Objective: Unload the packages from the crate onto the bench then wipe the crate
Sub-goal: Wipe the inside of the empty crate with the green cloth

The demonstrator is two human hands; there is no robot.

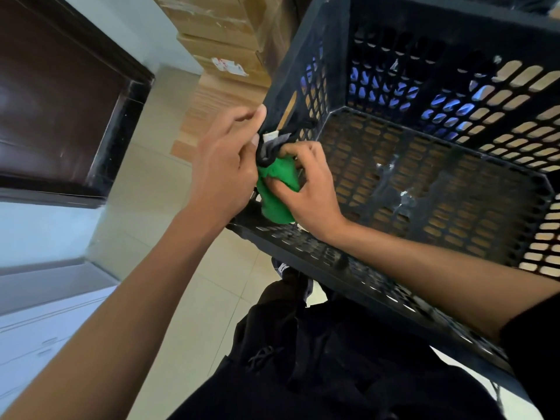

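Tiled floor [169, 237], 1 crate [348, 268], 1 cloth [277, 192], 2 hands

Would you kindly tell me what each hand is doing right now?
Left hand: grips the corner of the black crate.
Right hand: holds the green cloth against that corner.

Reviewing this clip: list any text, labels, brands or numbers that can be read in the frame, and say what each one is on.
None can be read.
Sticker on the stacked cardboard boxes: red and white marks, too blurred to read.
Small white tag at the corner of the black crate, by the left hand: no readable print.
Green cloth in the right hand: plain, no text.
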